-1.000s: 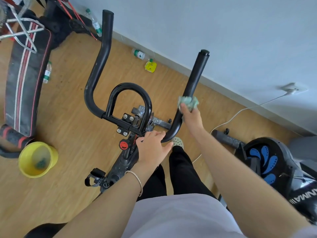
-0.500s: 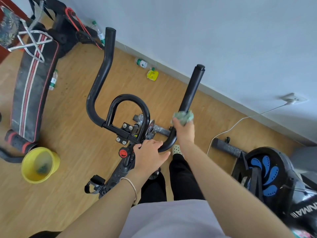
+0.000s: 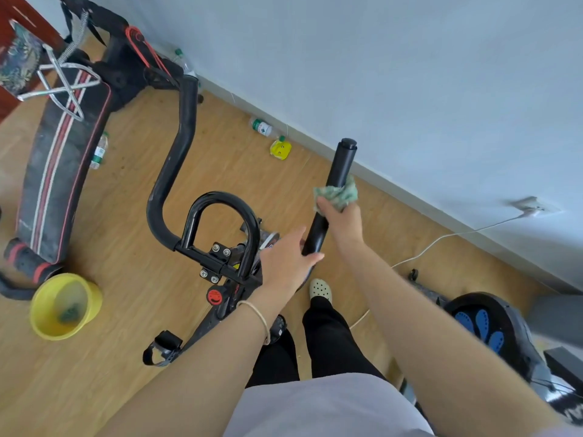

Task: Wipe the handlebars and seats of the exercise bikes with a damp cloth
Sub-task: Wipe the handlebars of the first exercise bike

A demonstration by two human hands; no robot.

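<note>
A black exercise bike handlebar [image 3: 170,171] curves up on the left and rises as a straight right bar [image 3: 342,162] toward the wall. My right hand [image 3: 342,223] grips a green damp cloth [image 3: 337,193] wrapped round the right bar about halfway up. My left hand [image 3: 288,260] holds the lower bend of that same bar, thumb and fingers around it. A black centre loop [image 3: 220,200] sits between the two bars. The bike's seat is out of view.
A yellow bucket [image 3: 91,298] with water stands on the wooden floor at left, beside a black sit-up bench [image 3: 63,152]. Bottles [image 3: 260,126] and a yellow item [image 3: 280,149] lie by the wall. Another machine [image 3: 492,326] sits at right, with a white cable [image 3: 441,238] crossing the floor.
My right hand slid the cloth down the right bar, then back up toward its top. My left hand shifted from the centre bend onto the lower part of the right bar.
</note>
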